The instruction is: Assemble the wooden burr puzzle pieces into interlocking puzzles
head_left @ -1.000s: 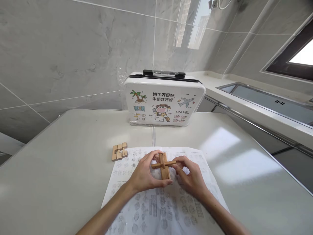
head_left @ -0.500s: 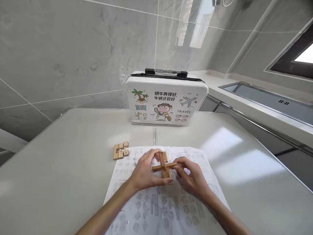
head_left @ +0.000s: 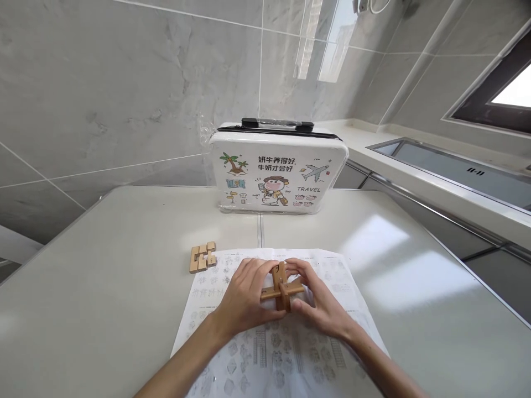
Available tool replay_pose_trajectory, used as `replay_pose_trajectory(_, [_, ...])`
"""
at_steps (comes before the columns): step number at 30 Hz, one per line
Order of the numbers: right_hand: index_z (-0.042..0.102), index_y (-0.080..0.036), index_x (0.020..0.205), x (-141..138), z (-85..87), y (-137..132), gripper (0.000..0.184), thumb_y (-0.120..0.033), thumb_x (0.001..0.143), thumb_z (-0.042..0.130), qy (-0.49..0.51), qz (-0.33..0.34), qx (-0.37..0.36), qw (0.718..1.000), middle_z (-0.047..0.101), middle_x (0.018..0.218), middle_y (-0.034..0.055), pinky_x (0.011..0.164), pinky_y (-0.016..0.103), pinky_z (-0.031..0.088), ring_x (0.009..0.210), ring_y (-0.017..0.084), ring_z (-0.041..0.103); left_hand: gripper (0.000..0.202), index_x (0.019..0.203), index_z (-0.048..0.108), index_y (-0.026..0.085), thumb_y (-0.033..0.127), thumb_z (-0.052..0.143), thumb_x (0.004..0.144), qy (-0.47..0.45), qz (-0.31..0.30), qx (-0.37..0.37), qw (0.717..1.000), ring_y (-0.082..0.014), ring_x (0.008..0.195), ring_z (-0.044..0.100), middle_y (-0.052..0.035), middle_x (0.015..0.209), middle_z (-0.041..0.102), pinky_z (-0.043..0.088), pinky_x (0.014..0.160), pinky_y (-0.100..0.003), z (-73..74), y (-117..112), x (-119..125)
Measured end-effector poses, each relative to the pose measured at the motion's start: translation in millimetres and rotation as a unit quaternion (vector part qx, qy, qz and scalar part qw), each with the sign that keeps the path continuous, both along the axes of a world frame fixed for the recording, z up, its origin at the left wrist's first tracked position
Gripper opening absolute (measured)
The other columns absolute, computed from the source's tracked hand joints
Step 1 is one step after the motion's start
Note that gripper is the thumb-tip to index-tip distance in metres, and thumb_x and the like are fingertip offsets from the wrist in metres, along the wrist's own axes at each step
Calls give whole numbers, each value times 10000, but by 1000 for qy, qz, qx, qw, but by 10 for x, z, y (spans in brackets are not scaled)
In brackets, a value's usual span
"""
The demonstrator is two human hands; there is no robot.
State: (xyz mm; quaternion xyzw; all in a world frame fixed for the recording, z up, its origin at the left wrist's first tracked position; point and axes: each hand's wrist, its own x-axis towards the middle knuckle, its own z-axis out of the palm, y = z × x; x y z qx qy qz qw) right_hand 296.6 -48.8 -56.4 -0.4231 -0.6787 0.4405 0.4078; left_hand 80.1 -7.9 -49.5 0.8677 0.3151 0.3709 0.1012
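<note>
A wooden cross-shaped puzzle (head_left: 281,287) of interlocked notched sticks sits between both hands, just above a printed instruction sheet (head_left: 269,354). My left hand (head_left: 244,296) curls around its left side, fingers closed on the sticks. My right hand (head_left: 319,301) grips the right side, fingers wrapped over the top and the horizontal stick. Loose wooden puzzle pieces (head_left: 202,256) lie together on the table, left of the sheet and apart from both hands.
A white cartoon-printed case (head_left: 277,171) with a black handle stands upright at the back of the pale table (head_left: 103,287), against the tiled wall. A counter with a steel sink (head_left: 448,166) runs along the right.
The puzzle has turned in my hands and now shows a more upright stick. My right fingers have moved up over its top; both hands sit closer around it.
</note>
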Motion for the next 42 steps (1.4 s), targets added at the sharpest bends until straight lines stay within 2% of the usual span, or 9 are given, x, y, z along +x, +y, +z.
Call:
replay_pose_trajectory(3, [350, -287, 1545, -23, 0, -17, 770, -638, 941, 674, -5, 43, -2, 999, 567, 1483, 147, 1149, 510, 466, 1402, 343, 535, 768, 1444, 421, 234, 445, 818, 821, 3, -8, 37, 999, -320, 1000, 730, -133, 1170, 733, 534, 924, -471, -8, 8, -1])
replay_pose_trajectory(6, [367, -297, 1510, -28, -6, -16, 711, -577, 945, 696, 16, 28, -12, 999, 602, 1437, 138, 1127, 499, 491, 1343, 326, 593, 797, 1460, 394, 231, 460, 825, 830, 2, -6, 59, 998, -309, 1001, 722, -133, 1173, 728, 533, 919, -458, -17, 29, -23])
replay_pose_trajectory(12, [380, -296, 1435, 96, -96, 92, 571, -535, 984, 636, 45, -97, -38, 994, 633, 1391, 134, 1054, 487, 542, 1228, 290, 658, 797, 1411, 464, 230, 532, 851, 784, -23, 91, -23, 995, -309, 1028, 677, -122, 1178, 688, 542, 919, -455, -4, 85, -84])
replay_pose_trajectory(17, [484, -256, 1416, 80, -181, 134, 633, -424, 875, 766, -91, -192, 19, 977, 639, 1389, 137, 1062, 543, 528, 1230, 328, 637, 810, 1367, 489, 241, 522, 891, 723, -75, 145, -110, 980, -282, 1027, 644, -95, 1187, 638, 557, 913, -425, 27, 99, -79])
replay_pose_trajectory(21, [503, -261, 1458, 3, -219, 107, 694, -373, 840, 797, -180, -161, 95, 966, 606, 1438, 138, 1106, 569, 503, 1326, 359, 578, 834, 1383, 486, 252, 498, 910, 709, -81, 136, -134, 978, -274, 1026, 641, -88, 1211, 635, 556, 925, -425, -9, 102, -76])
replay_pose_trajectory(28, [550, -277, 1428, -12, -212, 113, 595, -304, 875, 770, -219, -99, 178, 954, 612, 1445, 134, 1110, 602, 496, 1338, 368, 559, 878, 1435, 454, 255, 507, 912, 729, -67, 114, -136, 982, -273, 1068, 636, -94, 1260, 632, 547, 961, -430, -57, 100, -80])
replay_pose_trajectory(33, [578, -283, 1425, -4, -216, 113, 579, -324, 883, 778, -214, -89, 172, 957, 607, 1471, 128, 1128, 609, 483, 1367, 373, 541, 853, 1425, 468, 252, 504, 907, 739, -62, 114, -146, 981, -270, 1067, 644, -85, 1237, 639, 553, 959, -424, -47, 112, -75])
replay_pose_trajectory(37, [568, -291, 1459, 18, -189, 111, 528, -378, 960, 716, -152, -102, 137, 974, 596, 1501, 119, 1162, 566, 463, 1403, 342, 533, 856, 1416, 479, 249, 542, 902, 732, -62, 110, -157, 979, -277, 1063, 650, -90, 1240, 644, 555, 956, -436, -37, 116, -70])
replay_pose_trajectory(42, [657, -279, 1344, 34, -90, 106, 318, -344, 1043, 577, -55, -104, 73, 990, 718, 1333, 86, 1047, 452, 534, 1200, 274, 665, 894, 1404, 498, 239, 634, 887, 703, -40, 87, -178, 979, -288, 1071, 648, -95, 1217, 657, 562, 930, -437, -36, 104, -75])
